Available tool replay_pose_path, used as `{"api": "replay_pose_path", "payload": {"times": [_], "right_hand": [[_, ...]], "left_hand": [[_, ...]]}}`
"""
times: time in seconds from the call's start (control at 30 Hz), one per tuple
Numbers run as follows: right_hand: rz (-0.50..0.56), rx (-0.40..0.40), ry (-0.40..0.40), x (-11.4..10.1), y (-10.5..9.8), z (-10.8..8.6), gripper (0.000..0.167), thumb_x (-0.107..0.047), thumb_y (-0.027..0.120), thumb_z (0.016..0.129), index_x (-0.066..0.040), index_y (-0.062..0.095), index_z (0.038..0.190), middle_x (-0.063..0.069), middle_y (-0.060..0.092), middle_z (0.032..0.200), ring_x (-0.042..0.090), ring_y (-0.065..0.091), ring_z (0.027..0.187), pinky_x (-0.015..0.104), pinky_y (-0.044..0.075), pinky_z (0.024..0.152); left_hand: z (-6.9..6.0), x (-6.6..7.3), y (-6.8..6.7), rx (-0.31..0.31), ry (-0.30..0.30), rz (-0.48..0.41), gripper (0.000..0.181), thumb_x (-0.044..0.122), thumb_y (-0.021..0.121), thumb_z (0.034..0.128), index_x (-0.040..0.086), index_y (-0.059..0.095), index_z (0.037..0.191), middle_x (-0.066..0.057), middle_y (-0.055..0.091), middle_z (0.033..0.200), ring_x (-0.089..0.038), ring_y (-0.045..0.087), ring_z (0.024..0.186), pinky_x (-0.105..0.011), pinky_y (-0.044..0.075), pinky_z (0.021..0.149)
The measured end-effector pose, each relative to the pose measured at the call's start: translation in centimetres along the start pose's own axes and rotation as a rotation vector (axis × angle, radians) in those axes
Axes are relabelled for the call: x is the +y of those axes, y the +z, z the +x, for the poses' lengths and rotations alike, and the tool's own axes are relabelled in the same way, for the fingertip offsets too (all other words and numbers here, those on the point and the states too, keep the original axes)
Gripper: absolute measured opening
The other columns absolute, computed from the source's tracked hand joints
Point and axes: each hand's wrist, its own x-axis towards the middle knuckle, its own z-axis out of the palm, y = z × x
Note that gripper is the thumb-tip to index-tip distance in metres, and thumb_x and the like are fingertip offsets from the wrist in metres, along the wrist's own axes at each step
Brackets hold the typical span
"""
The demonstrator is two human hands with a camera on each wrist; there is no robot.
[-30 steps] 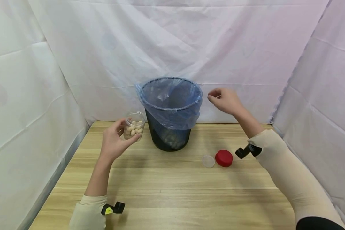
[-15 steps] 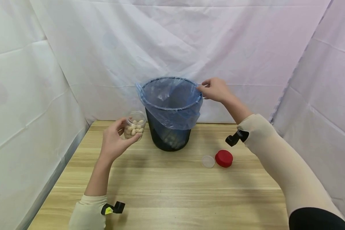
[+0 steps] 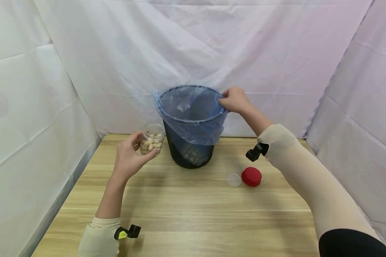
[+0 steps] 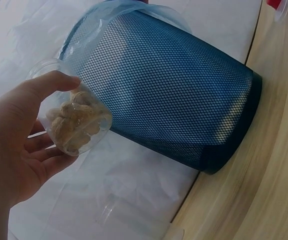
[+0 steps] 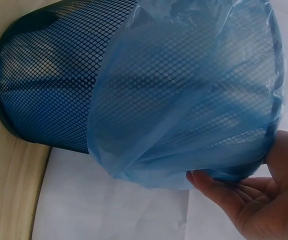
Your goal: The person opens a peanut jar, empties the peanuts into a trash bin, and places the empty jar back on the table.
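Note:
My left hand (image 3: 128, 157) holds a small clear plastic jar (image 3: 153, 132) by its sides, left of the bin and above the table. The jar has no lid on it and contains several peanuts (image 4: 74, 117). A dark mesh trash bin (image 3: 177, 155), lined with a translucent blue trash bag (image 3: 196, 132), stands upright at the back middle of the table. At the bin's right side, my right hand (image 3: 235, 100) grips the rim with the bag folded over it. In the right wrist view, one finger touches the bag's outer fold; some fingertips are hidden.
On the wooden table (image 3: 180, 214), a red lid (image 3: 251, 176) lies right of the bin, with a thin clear disc (image 3: 233, 180) beside it. White cloth (image 3: 115, 53) hangs behind the bin and along both sides.
My right hand has moved left from beside the bin to its right rim and now grips it. The left hand and jar have stayed nearly still.

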Motion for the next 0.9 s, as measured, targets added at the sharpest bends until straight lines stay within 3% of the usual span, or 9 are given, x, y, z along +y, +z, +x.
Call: {"api": "replay_pose_path", "payload": {"times": [0.13,0.23,0.4,0.53,0.8,0.9], "right_hand": [[-0.013,0.014,0.017,-0.3,0.1,-0.1,0.029,-0.015,0.055,0.099,-0.001,0.08,0.096,0.006,0.068,0.063,0.015,0.065,0.057,0.028,0.05,0.058],[-0.026,0.015,0.028,-0.5,0.3,0.0,0.025,-0.014,0.055,0.098,-0.005,0.071,0.083,-0.004,0.052,0.054,0.011,0.052,0.05,0.029,0.043,0.056],[-0.031,0.023,0.037,-0.9,0.5,0.0,0.03,-0.012,0.054,0.098,-0.012,0.053,0.068,-0.006,0.038,0.052,0.012,0.044,0.049,0.03,0.04,0.056],[-0.038,0.033,0.029,-1.4,0.8,-0.1,0.038,-0.011,0.054,0.098,-0.018,0.041,0.063,-0.007,0.033,0.053,0.012,0.047,0.049,0.03,0.044,0.056],[-0.026,0.034,0.023,-2.4,1.5,0.0,0.041,-0.008,0.052,0.097,-0.018,0.035,0.062,-0.007,0.027,0.053,0.012,0.041,0.046,0.03,0.044,0.055],[-0.024,0.032,0.023,-2.4,1.6,0.1,0.04,-0.008,0.052,0.097,-0.018,0.035,0.062,-0.007,0.027,0.053,0.011,0.04,0.046,0.031,0.044,0.055]], "left_hand": [[0.0,0.0,0.0,-0.006,0.001,-0.004,0.064,0.017,0.097,0.0804,0.003,0.07,0.137,-0.011,0.076,0.116,-0.023,0.072,0.11,-0.053,0.059,0.104],[-0.2,0.1,0.0,-0.009,-0.001,-0.006,0.063,0.017,0.097,0.0803,0.004,0.07,0.136,-0.01,0.076,0.117,-0.023,0.072,0.11,-0.052,0.059,0.104],[-0.3,0.3,-0.2,-0.01,-0.007,0.009,0.063,0.018,0.097,0.0811,0.004,0.07,0.136,-0.011,0.076,0.117,-0.023,0.071,0.112,-0.053,0.059,0.106],[-0.4,0.5,-0.7,-0.007,-0.011,0.025,0.065,0.018,0.096,0.0817,0.005,0.069,0.139,-0.01,0.075,0.114,-0.019,0.069,0.108,-0.051,0.059,0.104],[-0.4,0.7,-1.7,-0.006,-0.005,0.053,0.061,0.018,0.095,0.0829,0.006,0.07,0.138,-0.009,0.075,0.118,-0.003,0.065,0.106,-0.05,0.059,0.105],[0.1,1.2,-2.2,-0.007,0.02,0.063,0.06,0.017,0.095,0.0832,0.007,0.071,0.137,-0.008,0.075,0.118,0.0,0.064,0.104,-0.035,0.06,0.104]]}}
